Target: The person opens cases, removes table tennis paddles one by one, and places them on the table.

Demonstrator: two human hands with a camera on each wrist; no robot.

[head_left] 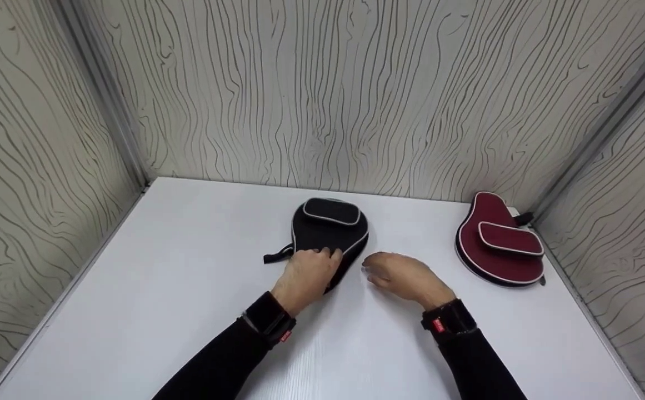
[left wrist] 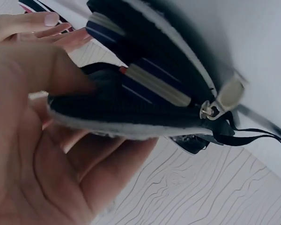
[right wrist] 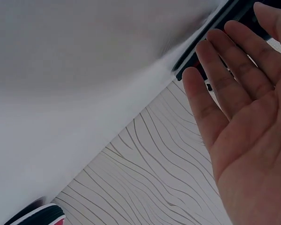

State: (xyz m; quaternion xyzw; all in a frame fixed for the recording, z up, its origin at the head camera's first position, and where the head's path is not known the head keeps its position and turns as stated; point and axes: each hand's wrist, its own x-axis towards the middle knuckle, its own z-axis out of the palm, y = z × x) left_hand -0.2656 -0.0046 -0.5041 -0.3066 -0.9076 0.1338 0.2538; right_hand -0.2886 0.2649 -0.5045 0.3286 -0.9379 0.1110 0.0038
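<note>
A black table tennis bat case [head_left: 322, 238] with white piping lies on the white table, its narrow end towards me. My left hand [head_left: 306, 278] grips the upper flap at that end, thumb inside the opening and fingers on the outer face. Between the parted sides, the left wrist view shows a bat handle [left wrist: 157, 84] in blue and tan, and a second striped handle [left wrist: 105, 30] beyond it. A metal zip pull [left wrist: 229, 96] hangs at the corner of the opening. To the right of the case hovers my right hand [head_left: 403, 276], fingers extended and holding nothing.
At the table's right edge lies a maroon bat case [head_left: 475, 250] with white piping and a front pocket. A black strap [head_left: 278, 254] sticks out left of the black case. Wood-patterned panels [head_left: 322, 100] wall the table at the back and sides.
</note>
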